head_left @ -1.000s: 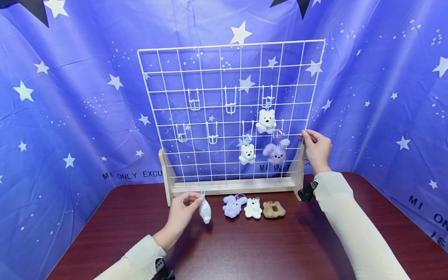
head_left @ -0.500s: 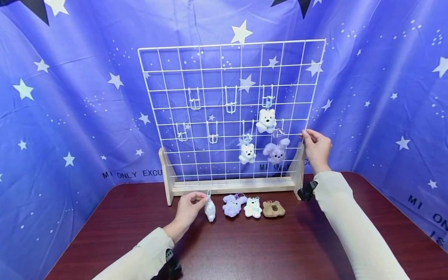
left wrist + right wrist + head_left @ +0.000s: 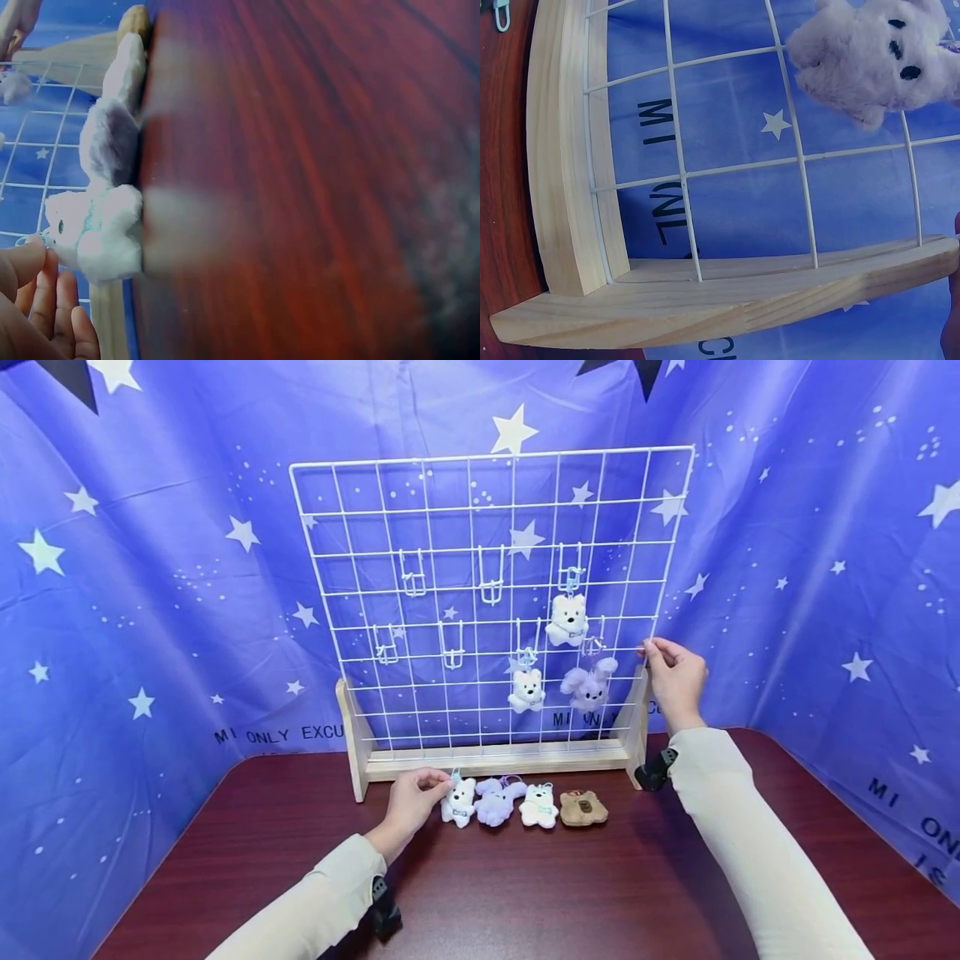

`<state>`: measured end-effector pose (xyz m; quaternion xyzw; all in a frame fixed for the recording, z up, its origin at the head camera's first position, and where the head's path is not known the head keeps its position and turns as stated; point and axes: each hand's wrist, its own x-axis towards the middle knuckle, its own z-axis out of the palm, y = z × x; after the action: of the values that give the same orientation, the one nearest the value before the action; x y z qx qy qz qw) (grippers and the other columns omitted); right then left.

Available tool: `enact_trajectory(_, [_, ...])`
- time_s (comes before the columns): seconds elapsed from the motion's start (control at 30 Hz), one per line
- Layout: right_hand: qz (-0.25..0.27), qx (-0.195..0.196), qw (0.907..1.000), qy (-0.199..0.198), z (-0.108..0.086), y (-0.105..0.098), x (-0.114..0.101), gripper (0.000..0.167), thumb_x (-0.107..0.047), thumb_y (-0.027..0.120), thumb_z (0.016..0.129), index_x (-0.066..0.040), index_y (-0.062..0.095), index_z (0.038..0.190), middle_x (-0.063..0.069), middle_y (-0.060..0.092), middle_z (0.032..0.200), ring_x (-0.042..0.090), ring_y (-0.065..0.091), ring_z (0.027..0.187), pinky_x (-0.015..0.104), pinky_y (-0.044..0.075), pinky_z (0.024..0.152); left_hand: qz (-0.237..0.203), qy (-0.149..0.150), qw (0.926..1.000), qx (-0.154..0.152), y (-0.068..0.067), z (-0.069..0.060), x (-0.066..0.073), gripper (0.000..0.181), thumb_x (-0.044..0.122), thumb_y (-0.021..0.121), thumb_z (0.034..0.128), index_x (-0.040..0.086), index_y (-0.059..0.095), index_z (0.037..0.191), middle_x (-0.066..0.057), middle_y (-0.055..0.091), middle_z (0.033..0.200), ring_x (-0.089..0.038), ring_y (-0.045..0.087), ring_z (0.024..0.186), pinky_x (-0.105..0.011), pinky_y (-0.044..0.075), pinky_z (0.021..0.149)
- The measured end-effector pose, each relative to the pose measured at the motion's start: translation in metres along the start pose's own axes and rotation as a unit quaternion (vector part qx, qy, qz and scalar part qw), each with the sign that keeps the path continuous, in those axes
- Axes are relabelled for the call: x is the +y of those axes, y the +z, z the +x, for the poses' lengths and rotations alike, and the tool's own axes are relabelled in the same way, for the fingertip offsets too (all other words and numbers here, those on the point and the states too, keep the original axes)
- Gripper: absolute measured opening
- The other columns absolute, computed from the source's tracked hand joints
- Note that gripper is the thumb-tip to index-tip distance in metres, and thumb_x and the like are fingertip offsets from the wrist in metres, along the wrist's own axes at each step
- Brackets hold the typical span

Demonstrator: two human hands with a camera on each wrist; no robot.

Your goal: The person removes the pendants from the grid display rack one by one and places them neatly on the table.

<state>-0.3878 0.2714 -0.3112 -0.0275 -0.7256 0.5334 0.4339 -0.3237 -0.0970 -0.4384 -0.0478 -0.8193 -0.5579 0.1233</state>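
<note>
My left hand pinches the clasp of a small white bear plush keychain between thumb and index finger. In the left wrist view this white bear appears down at the tabletop, close beside a lilac rabbit plush. A second white bear and a brown plush continue the row on the table. At the right, my right hand pinches the side edge of a white wire grid rack. Its fingers are mostly out of the right wrist view.
Two white bears and a lilac rabbit hang from hooks on the grid's right half. Several bare hooks sit farther left. A wooden base holds the rack upright at the back of the dark red table.
My left hand has moved right with the white bear, which has turned from side-on to face forward and now stands next to the lilac rabbit. My right hand stays on the grid edge.
</note>
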Motion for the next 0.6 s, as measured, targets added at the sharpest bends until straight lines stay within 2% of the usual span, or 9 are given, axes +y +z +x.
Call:
enact_trajectory(0.07, [0.002,-0.001,1.0000,0.003,-0.0003,0.0000,-0.0002,0.024,-0.019,0.066,0.089,0.001,0.072,0.102,-0.005,0.071,0.076,-0.009,0.057,0.065,0.011,0.039,0.057,0.012,-0.004,0.9999,0.000,0.0000,0.0001,-0.0025,0.009,0.009,0.075,0.0779,0.001,0.072,0.079,-0.002,0.067,0.067,-0.005,0.052,0.062,-0.019,0.040,0.061])
enact_trajectory(0.13, [0.005,-0.003,1.0000,0.006,-0.0004,0.0001,-0.0004,0.025,-0.020,0.066,0.089,0.001,0.071,0.102,-0.003,0.072,0.078,-0.009,0.058,0.065,0.011,0.040,0.058,0.019,-0.008,0.9998,-0.001,-0.0005,-0.0005,-0.0041,0.008,0.009,0.075,0.0776,0.001,0.072,0.079,-0.001,0.066,0.067,-0.005,0.052,0.063,-0.020,0.040,0.061])
enact_trajectory(0.33, [0.004,-0.002,1.0000,0.006,-0.0008,0.0002,-0.0012,0.027,-0.022,0.066,0.089,0.001,0.071,0.102,-0.025,0.061,0.067,-0.009,0.057,0.065,0.011,0.038,0.057,0.018,-0.018,0.9997,0.002,-0.0024,-0.0002,-0.0062,0.008,0.008,0.074,0.0783,0.001,0.072,0.079,-0.003,0.067,0.068,-0.005,0.052,0.063,-0.018,0.041,0.060])
enact_trajectory(0.6, [0.005,-0.007,0.9998,0.015,-0.0011,0.0009,-0.0027,0.027,-0.022,0.065,0.089,0.001,0.071,0.104,-0.027,0.059,0.066,-0.009,0.057,0.067,0.010,0.040,0.059,0.034,-0.038,0.9987,0.002,-0.0020,0.0068,-0.0086,0.007,0.008,0.075,0.0779,0.002,0.073,0.081,0.000,0.066,0.068,-0.006,0.051,0.066,-0.024,0.041,0.066])
